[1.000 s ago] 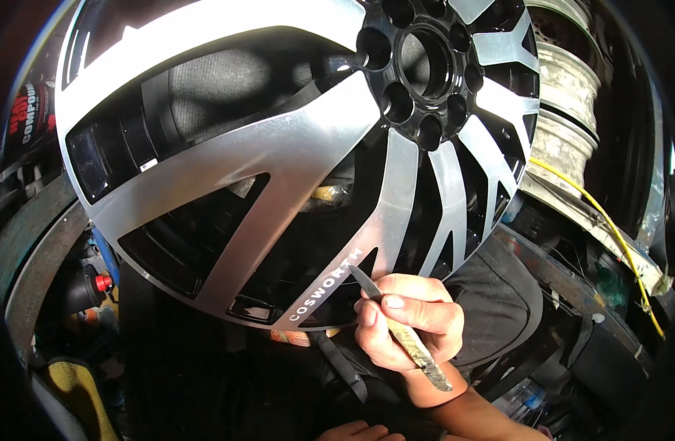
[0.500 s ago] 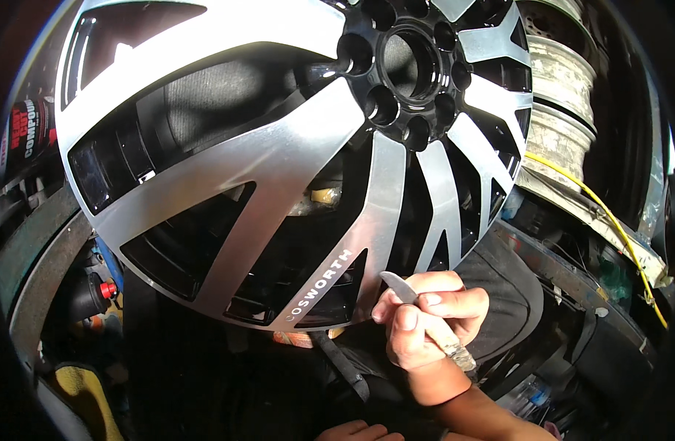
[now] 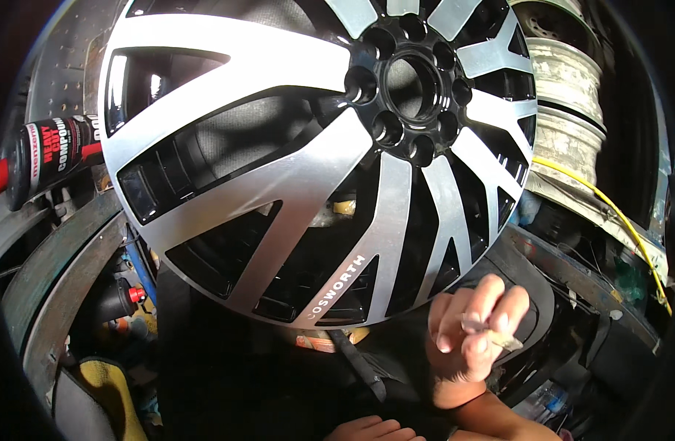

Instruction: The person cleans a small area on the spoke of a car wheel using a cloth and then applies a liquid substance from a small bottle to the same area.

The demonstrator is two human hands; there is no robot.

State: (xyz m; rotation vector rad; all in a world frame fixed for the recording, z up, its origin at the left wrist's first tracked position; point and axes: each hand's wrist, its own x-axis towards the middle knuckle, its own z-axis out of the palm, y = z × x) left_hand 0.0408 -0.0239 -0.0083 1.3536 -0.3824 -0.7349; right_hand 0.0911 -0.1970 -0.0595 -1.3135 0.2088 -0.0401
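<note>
My right hand (image 3: pixel 475 334) is raised just off the lower right rim of a large alloy wheel (image 3: pixel 337 165). A small knife (image 3: pixel 507 341) is pinched in its fingers, the short grey blade partly covered by them and the wrapped handle sticking out to the right. Black inner parts and bright machined spokes make up the wheel, with white lettering (image 3: pixel 339 287) along one lower spoke. At the bottom edge, only the fingers of my left hand (image 3: pixel 374 428) show. They lie side by side, loosely stretched, with nothing visible in them.
A black bottle with a red cap (image 3: pixel 54 158) lies at the left, beside curved metal bars (image 3: pixel 71 272). Below are another black bottle (image 3: pixel 117 300) and a yellow cloth (image 3: pixel 111 386). Stacked worn rims (image 3: pixel 569 121) and a yellow cable (image 3: pixel 602 197) are on the right.
My right hand has drawn back from the wheel rim toward the right, turning the knife in its fingers. The wheel and surroundings sit slightly lower and further right in the picture.
</note>
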